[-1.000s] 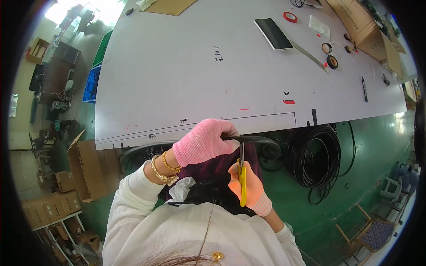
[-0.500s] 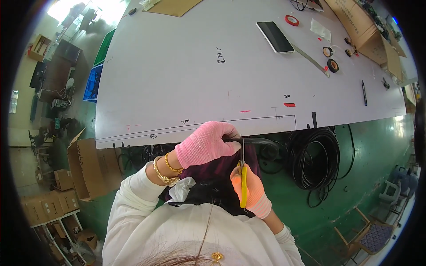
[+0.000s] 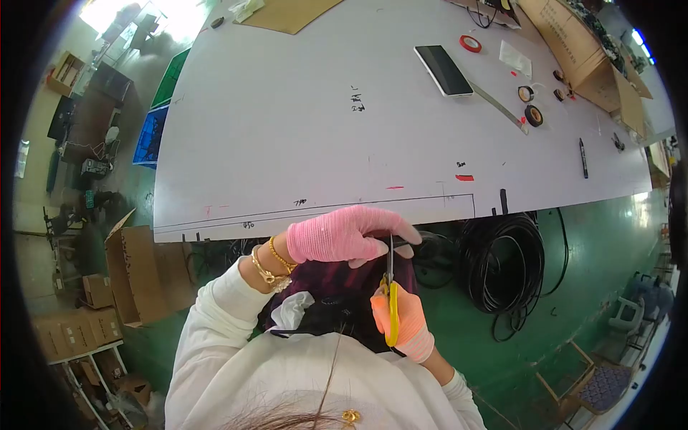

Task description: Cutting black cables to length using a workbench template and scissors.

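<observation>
A black cable point(image 3: 401, 242) is held just below the near edge of the tabletop point(image 3: 301, 143), gripped in the left hand point(image 3: 344, 233), whose pink-gloved fingers are closed over it so that a short length is presented steady to the blades. The scissors point(image 3: 391, 301), yellow-handled, are clamped in the right hand point(image 3: 405, 319) directly below the left, blades pointed upward and met at the cable; whether the blades are closed on it cannot be told. The cable is seen as thin, dark and flexible, mostly hidden under the left fingers, with a short stub projecting to the right. Gold bracelets point(image 3: 269, 261) are worn at the left wrist. To the right of both hands, a coil of black cable point(image 3: 502, 261) is laid on the green floor point(image 3: 595, 251). Well beyond the hands, a phone point(image 3: 443, 69) and tape rolls point(image 3: 530, 104) are kept on the tabletop.
</observation>
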The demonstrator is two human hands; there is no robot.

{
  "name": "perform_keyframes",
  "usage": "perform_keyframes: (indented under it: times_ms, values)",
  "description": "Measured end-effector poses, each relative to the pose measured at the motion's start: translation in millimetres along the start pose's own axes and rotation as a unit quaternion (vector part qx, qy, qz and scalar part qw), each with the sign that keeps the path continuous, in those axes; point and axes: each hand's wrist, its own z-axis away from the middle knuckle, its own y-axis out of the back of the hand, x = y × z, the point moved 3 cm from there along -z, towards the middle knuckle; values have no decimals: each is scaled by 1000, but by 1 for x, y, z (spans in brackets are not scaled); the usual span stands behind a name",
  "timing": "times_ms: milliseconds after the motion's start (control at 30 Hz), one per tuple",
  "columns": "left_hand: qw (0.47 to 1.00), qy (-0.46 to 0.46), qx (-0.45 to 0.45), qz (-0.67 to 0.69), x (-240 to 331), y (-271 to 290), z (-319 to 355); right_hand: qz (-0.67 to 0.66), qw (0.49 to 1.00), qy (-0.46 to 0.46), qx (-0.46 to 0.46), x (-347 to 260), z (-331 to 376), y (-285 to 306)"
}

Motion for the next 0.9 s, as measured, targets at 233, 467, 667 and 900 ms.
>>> perform_keyframes:
  times_ms: [233, 467, 667, 900]
  values:
    - [1000, 6, -25, 16, -3, 3, 0, 13, 988, -149, -29, -32, -3, 4]
    - [1000, 3, 3, 25, -3, 6, 16, 39, 946, 86, 310, -12, 2, 62]
    - [999, -14, 48, 6, 4, 1, 60, 311, 900, 239, 190, -23, -34, 43]
    - [817, -102, 506, -256, -37, 41, 150, 293, 914, 216, 178, -64, -43, 32]
